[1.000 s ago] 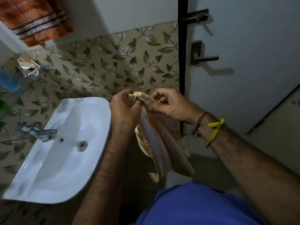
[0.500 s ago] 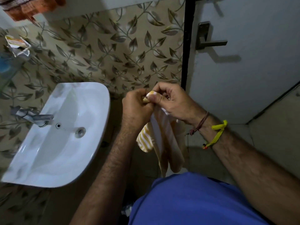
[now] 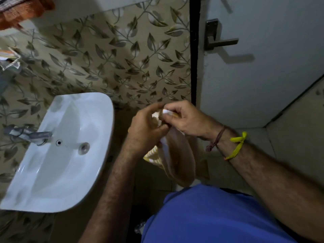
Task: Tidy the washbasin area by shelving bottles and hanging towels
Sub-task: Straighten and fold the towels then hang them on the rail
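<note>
At the centre of the frame, right of the white washbasin point(image 3: 57, 151), the left hand point(image 3: 145, 132) and right hand point(image 3: 185, 120) pinch the yellow-striped towel point(image 3: 177, 163) by its top edge, fingers clamped on cloth; better spread the corners apart, edge level, before hanging it.

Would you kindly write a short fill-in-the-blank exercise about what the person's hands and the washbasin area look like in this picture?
1. Both the left hand and the right hand grip a yellow-and-white striped ____.
2. The white ceramic washbasin lies on the person's ____ side.
3. A yellow band is tied round the ____ wrist.
4. The metal lever door handle sits on a ____ door.

Missing words: towel; left; right; white
</note>
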